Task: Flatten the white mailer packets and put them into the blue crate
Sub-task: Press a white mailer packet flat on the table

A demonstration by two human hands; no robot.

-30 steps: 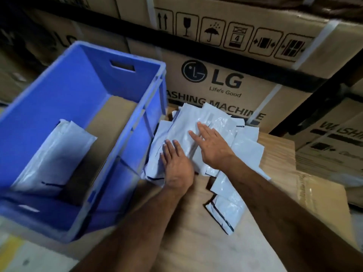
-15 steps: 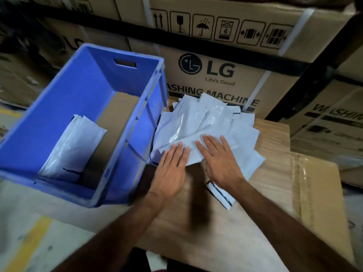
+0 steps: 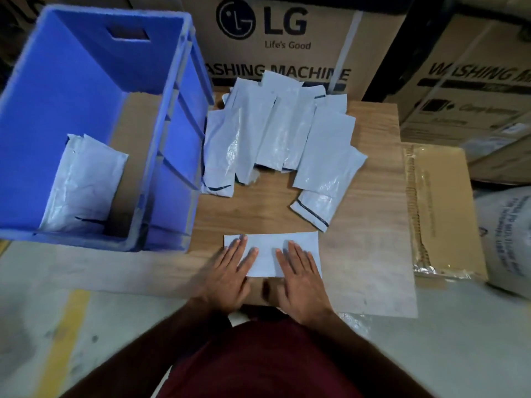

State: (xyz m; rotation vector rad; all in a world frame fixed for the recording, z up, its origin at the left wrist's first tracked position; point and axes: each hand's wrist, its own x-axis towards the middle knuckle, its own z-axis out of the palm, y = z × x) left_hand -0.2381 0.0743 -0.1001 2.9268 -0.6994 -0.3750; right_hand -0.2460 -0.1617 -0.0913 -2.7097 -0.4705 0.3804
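One white mailer packet (image 3: 270, 248) lies crosswise on the wooden board (image 3: 370, 214) close to me. My left hand (image 3: 230, 271) presses flat on its left end and my right hand (image 3: 301, 277) presses flat on its right part, fingers straight. Farther back a loose pile of several white mailer packets (image 3: 275, 133) spreads over the board. The blue crate (image 3: 172, 139) stands to the left, with white packets (image 3: 83, 182) leaning against its near left wall and a brown cardboard liner on its floor.
Large LG washing machine cartons (image 3: 287, 33) stand behind the board and at the right. A flat cardboard piece (image 3: 439, 208) lies at the board's right edge, a white sack (image 3: 505, 245) beyond it. Concrete floor with a yellow line (image 3: 63, 340) lies at the lower left.
Both hands have drawn one packet out of the pile toward me and now press it flat near the board's front edge. The camera has tilted down and pulled back.
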